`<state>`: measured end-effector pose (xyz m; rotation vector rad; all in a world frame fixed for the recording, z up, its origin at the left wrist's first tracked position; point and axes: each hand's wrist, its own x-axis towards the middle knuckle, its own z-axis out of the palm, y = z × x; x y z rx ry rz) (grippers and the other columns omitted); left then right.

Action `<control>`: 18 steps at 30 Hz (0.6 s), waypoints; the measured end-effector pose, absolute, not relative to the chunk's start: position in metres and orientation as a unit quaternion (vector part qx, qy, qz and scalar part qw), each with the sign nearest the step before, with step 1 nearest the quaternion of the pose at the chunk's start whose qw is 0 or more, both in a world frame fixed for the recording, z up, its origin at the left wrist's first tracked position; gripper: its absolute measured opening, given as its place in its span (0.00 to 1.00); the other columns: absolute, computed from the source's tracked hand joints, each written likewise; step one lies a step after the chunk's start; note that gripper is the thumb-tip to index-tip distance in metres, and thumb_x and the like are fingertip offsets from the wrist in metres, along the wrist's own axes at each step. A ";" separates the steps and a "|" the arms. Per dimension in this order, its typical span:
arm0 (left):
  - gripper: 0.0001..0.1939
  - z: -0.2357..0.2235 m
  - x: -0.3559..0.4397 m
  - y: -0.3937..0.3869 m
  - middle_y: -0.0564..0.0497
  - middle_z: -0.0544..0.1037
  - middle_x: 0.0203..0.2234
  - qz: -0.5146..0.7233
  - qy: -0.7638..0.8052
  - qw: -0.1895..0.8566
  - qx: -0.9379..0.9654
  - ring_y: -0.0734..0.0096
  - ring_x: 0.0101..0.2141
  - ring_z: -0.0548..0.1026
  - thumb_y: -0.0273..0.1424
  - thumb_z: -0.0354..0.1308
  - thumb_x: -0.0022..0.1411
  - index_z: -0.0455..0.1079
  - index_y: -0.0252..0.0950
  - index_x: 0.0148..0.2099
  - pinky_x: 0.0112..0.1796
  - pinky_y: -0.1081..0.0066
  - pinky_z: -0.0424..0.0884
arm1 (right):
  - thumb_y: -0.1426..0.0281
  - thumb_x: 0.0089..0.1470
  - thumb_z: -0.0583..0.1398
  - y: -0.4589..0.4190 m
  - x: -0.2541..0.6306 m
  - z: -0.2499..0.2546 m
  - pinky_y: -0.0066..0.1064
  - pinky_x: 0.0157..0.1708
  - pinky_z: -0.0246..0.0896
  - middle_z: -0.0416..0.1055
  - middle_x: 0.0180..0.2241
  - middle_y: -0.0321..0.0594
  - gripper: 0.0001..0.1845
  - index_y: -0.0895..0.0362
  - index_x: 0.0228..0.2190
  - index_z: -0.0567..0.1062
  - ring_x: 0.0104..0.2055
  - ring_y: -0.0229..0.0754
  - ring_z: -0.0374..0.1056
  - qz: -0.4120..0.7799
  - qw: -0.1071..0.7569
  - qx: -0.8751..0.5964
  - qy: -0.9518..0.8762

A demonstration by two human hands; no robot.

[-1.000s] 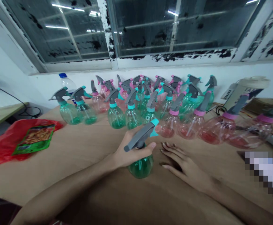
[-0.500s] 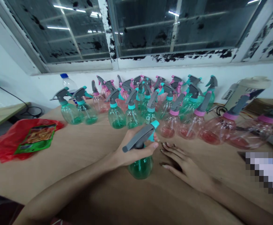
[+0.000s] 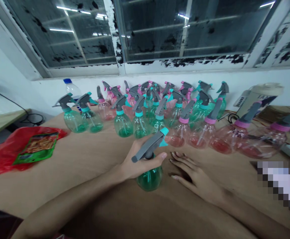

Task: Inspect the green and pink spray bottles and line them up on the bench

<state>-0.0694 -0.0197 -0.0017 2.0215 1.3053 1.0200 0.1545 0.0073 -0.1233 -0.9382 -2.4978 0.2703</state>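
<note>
Two wide window panes [image 3: 189, 30] take up the top of the frame, and below them a brown table [image 3: 92, 159] runs across the middle and down toward the bottom edge. On its far half, a crowd of spray bottles with green [image 3: 123, 125] or pink [image 3: 178, 135] bodies spreads from left of centre to the right edge, most with a little liquid inside. At the left edge lies a red plastic bag [image 3: 0, 146], with a snack packet [image 3: 36, 147] on top; at the right, behind the pink bottles, stands a cream container [image 3: 264, 94]. Lower right of centre, the person's right hand [image 3: 197, 174] rests palm down, fingers loosely spread, with nothing seen in it. Just beside it, at the centre, the left hand [image 3: 138, 164] is wrapped round the neck of one nearer bottle [image 3: 149, 182], whose base seems to sit on the table. Its grey spray head [image 3: 148, 146] slants toward the upper right, ending in a small turquoise nozzle [image 3: 164, 131] aimed away from the person. The step in hand looks like steadying or handling that sprayer one-handed; whether the hidden fingers press the trigger cannot be told. Any next move would likely call for a secure neck grip and care around the neighbouring bottles.
</note>
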 end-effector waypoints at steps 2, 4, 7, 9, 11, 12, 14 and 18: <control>0.13 -0.003 -0.070 -0.019 0.58 0.62 0.15 0.377 0.476 0.255 0.753 0.75 0.18 0.61 0.37 0.56 0.51 0.67 0.37 0.39 0.20 0.73 0.61 | 0.58 0.56 0.53 0.007 0.154 -0.123 0.48 0.58 0.49 0.56 0.59 0.38 0.28 0.51 0.57 0.58 0.61 0.46 0.50 0.097 0.220 -0.343 -0.908; 0.14 -0.004 -0.070 -0.018 0.58 0.62 0.15 0.376 0.475 0.253 0.754 0.75 0.18 0.62 0.37 0.56 0.51 0.67 0.36 0.40 0.20 0.74 0.61 | 0.58 0.56 0.52 0.007 0.154 -0.123 0.48 0.58 0.49 0.55 0.59 0.38 0.28 0.51 0.57 0.58 0.61 0.46 0.49 0.094 0.212 -0.344 -0.910; 0.17 -0.007 -0.071 -0.017 0.56 0.68 0.18 0.377 0.472 0.256 0.754 0.75 0.19 0.65 0.37 0.57 0.52 0.67 0.36 0.44 0.21 0.74 0.64 | 0.58 0.57 0.52 0.006 0.154 -0.123 0.47 0.58 0.48 0.54 0.60 0.39 0.28 0.52 0.57 0.57 0.62 0.45 0.48 0.091 0.206 -0.345 -0.911; 0.19 -0.008 -0.071 -0.017 0.52 0.73 0.24 0.382 0.458 0.258 0.760 0.73 0.22 0.69 0.37 0.56 0.53 0.67 0.36 0.47 0.24 0.73 0.67 | 0.58 0.57 0.52 0.007 0.154 -0.124 0.47 0.58 0.48 0.54 0.60 0.38 0.29 0.52 0.58 0.56 0.62 0.45 0.48 0.092 0.205 -0.347 -0.911; 0.18 -0.007 -0.071 -0.017 0.50 0.75 0.30 0.388 0.445 0.259 0.764 0.71 0.27 0.72 0.36 0.56 0.54 0.67 0.38 0.48 0.28 0.71 0.69 | 0.58 0.57 0.52 0.007 0.155 -0.125 0.47 0.58 0.48 0.55 0.60 0.39 0.29 0.51 0.58 0.55 0.61 0.45 0.48 0.092 0.208 -0.345 -0.911; 0.18 -0.006 -0.071 -0.017 0.49 0.76 0.32 0.392 0.439 0.259 0.766 0.70 0.29 0.73 0.35 0.56 0.54 0.67 0.38 0.47 0.31 0.70 0.70 | 0.58 0.57 0.52 0.007 0.155 -0.125 0.48 0.58 0.48 0.55 0.60 0.39 0.29 0.51 0.58 0.55 0.61 0.45 0.48 0.092 0.208 -0.344 -0.911; 0.15 -0.004 -0.069 -0.017 0.48 0.76 0.37 0.401 0.431 0.258 0.766 0.69 0.34 0.74 0.32 0.56 0.54 0.68 0.39 0.45 0.35 0.70 0.70 | 0.58 0.57 0.52 0.007 0.155 -0.125 0.48 0.58 0.48 0.55 0.60 0.39 0.29 0.52 0.58 0.55 0.61 0.45 0.49 0.090 0.210 -0.340 -0.912; 0.11 0.000 -0.068 -0.018 0.49 0.76 0.32 0.376 0.440 0.285 0.764 0.71 0.29 0.73 0.33 0.54 0.55 0.67 0.37 0.42 0.29 0.72 0.70 | 0.59 0.57 0.52 0.007 0.155 -0.124 0.48 0.58 0.49 0.56 0.59 0.39 0.29 0.52 0.58 0.56 0.61 0.45 0.50 0.091 0.214 -0.342 -0.911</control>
